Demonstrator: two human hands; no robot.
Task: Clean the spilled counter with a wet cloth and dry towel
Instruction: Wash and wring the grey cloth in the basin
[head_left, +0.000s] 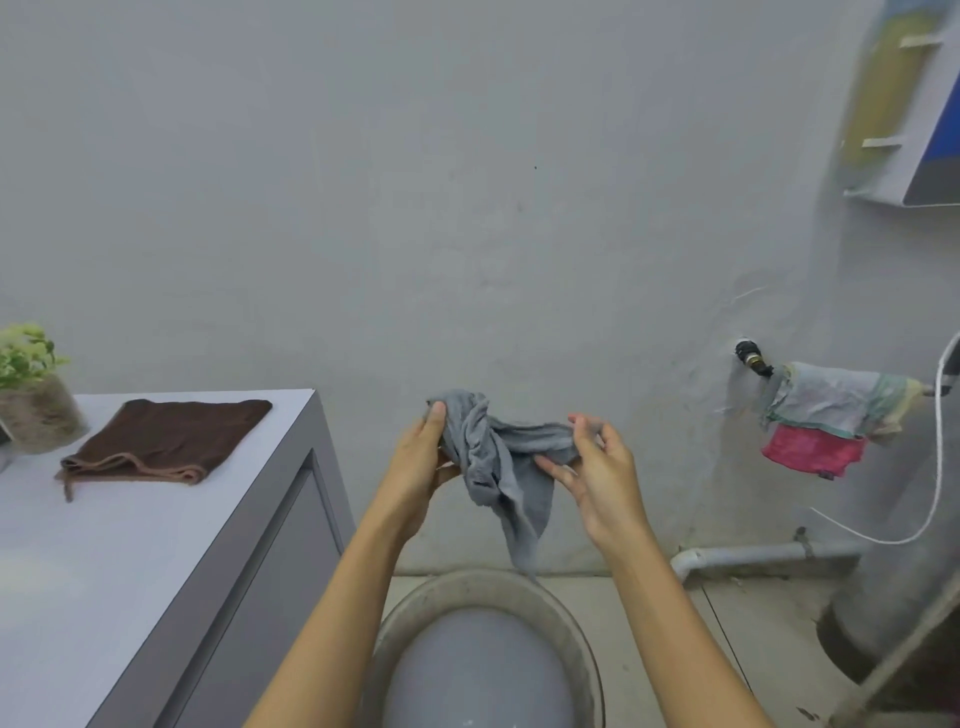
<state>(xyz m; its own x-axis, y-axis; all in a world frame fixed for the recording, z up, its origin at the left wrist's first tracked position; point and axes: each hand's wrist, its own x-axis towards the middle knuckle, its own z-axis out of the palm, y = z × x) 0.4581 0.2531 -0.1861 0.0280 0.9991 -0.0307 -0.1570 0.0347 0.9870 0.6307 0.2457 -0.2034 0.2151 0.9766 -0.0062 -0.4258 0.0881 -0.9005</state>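
- The person stands over a basin (410, 613) of water on the floor, holding a grey cloth (498, 457) up in the air between both hands, right above the basin.
- The left hand (423, 467) has its fingers curled round the bunched left end of the cloth; the right hand (597, 467) pinches the right end with thumb and fingertips, the other fingers looser.
- The cloth is twisted in the middle with a tail hanging down toward the water, so I would say this is the wringing step: getting the cloth wet but not dripping before it goes to the spill.
- The tabletop (104, 545) lies to the left, well apart from the hands. A brown towel (166, 439) sits folded on its far part, near a potted plant (31, 384), and looks untouched.
- I can't make out the spill itself on the pale surface.
- Next, I'd guess, comes a firmer twist over the basin, then a turn to the left to carry the cloth to the tabletop, keeping it clear of the dry towel.
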